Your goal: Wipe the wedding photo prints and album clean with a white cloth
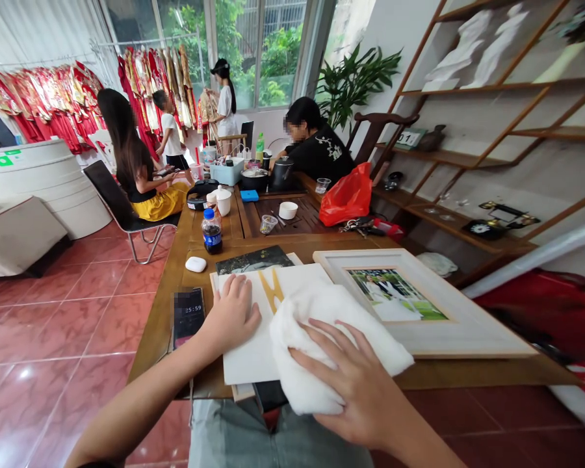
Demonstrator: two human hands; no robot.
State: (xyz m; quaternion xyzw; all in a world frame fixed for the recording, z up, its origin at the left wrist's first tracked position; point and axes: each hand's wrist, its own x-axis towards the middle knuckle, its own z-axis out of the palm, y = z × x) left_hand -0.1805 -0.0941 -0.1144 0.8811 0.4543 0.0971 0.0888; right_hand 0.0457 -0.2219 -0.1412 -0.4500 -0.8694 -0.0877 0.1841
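My left hand (231,313) lies flat with its fingers apart on a white board (251,351) that rests at the near edge of the wooden table (168,305). The board bears a yellow-brown mark (272,290). My right hand (358,383) presses down on a white cloth (322,312) spread over the board's right side, fingers stretched across it. A white picture frame (468,325) holding a wedding photo (394,296) lies flat just to the right of the cloth.
A phone (188,315) showing 25:59, a white earbud case (195,264) and a dark bottle (211,231) sit left of the board. Farther up are cups, a kettle and a red bag (347,195). Several people sit or stand at the far end. Shelves line the right wall.
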